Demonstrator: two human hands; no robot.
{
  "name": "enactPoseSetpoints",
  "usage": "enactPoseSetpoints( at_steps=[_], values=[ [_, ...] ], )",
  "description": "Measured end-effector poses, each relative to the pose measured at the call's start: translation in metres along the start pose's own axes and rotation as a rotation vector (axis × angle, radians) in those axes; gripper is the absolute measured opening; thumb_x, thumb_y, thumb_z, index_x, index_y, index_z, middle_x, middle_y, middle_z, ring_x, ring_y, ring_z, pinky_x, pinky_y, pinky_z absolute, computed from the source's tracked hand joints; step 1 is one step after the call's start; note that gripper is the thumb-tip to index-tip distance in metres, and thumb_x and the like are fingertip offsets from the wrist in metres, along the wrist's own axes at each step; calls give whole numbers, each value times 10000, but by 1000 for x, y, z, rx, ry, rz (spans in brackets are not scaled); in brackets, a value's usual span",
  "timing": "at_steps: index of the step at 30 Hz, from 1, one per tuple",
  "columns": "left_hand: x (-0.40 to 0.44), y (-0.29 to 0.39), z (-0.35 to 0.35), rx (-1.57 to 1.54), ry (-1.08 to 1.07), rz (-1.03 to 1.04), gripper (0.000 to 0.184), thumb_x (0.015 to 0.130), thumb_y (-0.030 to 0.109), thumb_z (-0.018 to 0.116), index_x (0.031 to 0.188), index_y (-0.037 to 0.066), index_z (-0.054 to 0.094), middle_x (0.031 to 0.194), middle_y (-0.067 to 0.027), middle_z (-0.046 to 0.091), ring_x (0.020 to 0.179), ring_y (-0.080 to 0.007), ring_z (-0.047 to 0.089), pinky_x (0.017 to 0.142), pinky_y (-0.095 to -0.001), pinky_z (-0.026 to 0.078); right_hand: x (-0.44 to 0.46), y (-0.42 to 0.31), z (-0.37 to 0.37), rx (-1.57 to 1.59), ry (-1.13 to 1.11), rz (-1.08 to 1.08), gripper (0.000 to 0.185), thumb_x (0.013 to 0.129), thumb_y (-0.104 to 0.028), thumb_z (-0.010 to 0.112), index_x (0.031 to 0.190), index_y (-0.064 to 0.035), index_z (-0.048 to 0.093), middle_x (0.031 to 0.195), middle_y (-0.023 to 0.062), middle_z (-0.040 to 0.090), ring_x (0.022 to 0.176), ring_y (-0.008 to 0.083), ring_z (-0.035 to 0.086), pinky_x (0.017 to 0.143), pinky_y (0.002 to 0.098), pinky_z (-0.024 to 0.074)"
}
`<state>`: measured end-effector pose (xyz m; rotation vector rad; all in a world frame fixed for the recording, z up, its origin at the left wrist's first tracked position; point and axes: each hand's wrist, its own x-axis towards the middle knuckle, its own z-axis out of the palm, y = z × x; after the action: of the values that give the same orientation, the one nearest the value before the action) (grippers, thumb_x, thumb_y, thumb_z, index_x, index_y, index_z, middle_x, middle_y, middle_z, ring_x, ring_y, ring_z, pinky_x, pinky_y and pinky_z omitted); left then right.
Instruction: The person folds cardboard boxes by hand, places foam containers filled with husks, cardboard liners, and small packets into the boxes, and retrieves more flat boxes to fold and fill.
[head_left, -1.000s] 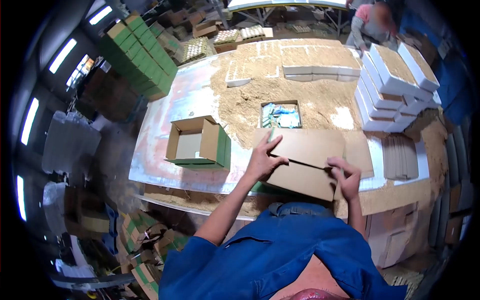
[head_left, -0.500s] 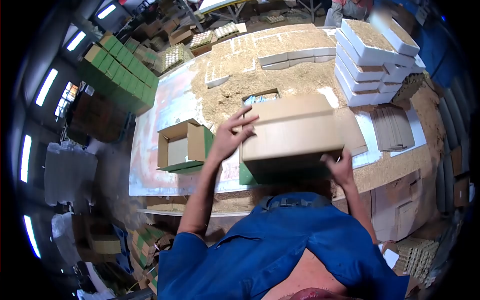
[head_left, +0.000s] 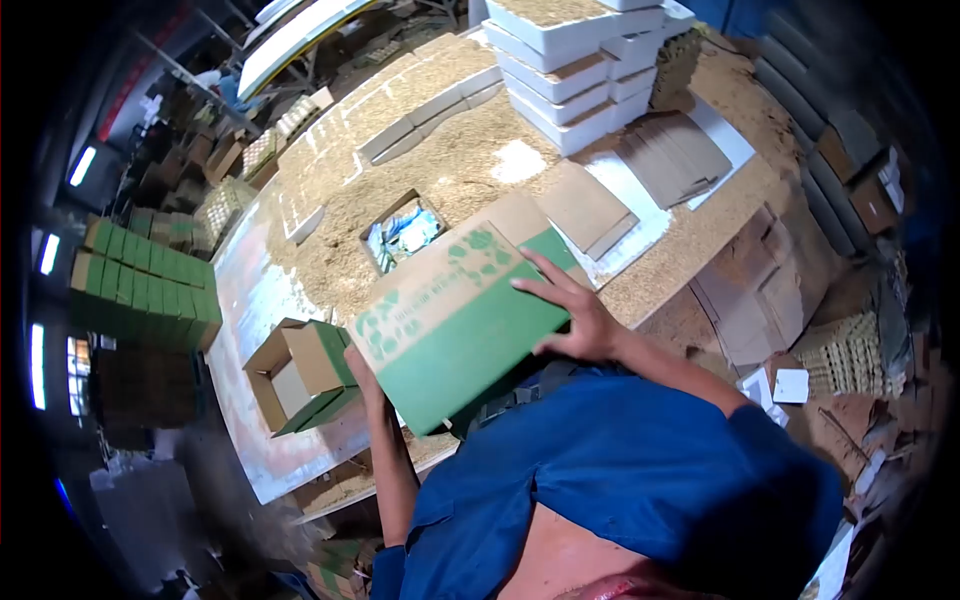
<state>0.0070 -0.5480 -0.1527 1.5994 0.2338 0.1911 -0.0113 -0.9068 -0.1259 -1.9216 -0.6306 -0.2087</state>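
Observation:
A closed cardboard box [head_left: 465,325], tan and green with printed green leaves, is tilted in front of my waist at the table's near edge. My right hand [head_left: 575,310] rests on its right end with fingers spread. At the box's left end is my left hand [head_left: 360,370]; its fingers are mostly hidden by the box. An open, empty-looking green and tan box [head_left: 298,378] stands on the table to the left. Just beyond the held box sits a small open box [head_left: 405,232] with blue and white packets.
White foam trays [head_left: 575,75] filled with tan granules are stacked at the back right. Flat cardboard sheets [head_left: 675,158] lie right of the held box. Loose granules [head_left: 330,255] cover much of the table. Green boxes [head_left: 145,285] are stacked at the far left.
The box has been turned so that its printed green side shows. My right hand has moved onto that side, and my left hand has gone down behind the left end. The view has swung right.

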Motion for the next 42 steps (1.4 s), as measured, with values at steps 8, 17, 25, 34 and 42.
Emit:
enactPoseSetpoints(
  at_steps=[8,17,25,34,42],
  values=[
    [48,-33,35,-163,-226,-283,443,1032,401,484,1079,-11,639,937,-42,658,802,-116,602,691,-270,507,151,6,-17,-469,-9,338,651,797,-647,661,731,0,703,722,224,666,728,392,668,721,460,534],
    [37,-98,9,-205,-182,-277,486,1005,399,530,1293,7,546,1168,-92,622,1024,-172,605,857,-313,514,164,80,-1,-475,-185,559,738,806,-700,601,831,27,720,864,218,707,865,348,694,812,420,541],
    [24,-7,39,-25,-153,-436,491,901,220,641,1324,12,505,1208,-97,613,1073,-224,603,947,-364,471,190,181,-113,25,34,586,586,869,-529,669,1127,-3,667,928,125,686,716,212,660,635,351,557],
    [15,-9,47,-7,-69,-366,456,859,196,654,1251,-5,538,1137,-106,626,1007,-220,605,901,-350,474,326,277,-483,96,1011,729,893,668,-645,778,1269,-12,589,1220,164,622,1004,279,637,751,408,564],
    [13,-18,46,2,-48,-374,475,840,203,665,1246,-7,537,1137,-110,626,1015,-220,607,895,-352,486,359,285,-508,217,778,859,889,732,-533,750,1442,-102,431,1455,170,450,1271,299,486,983,475,432]
  ],
)
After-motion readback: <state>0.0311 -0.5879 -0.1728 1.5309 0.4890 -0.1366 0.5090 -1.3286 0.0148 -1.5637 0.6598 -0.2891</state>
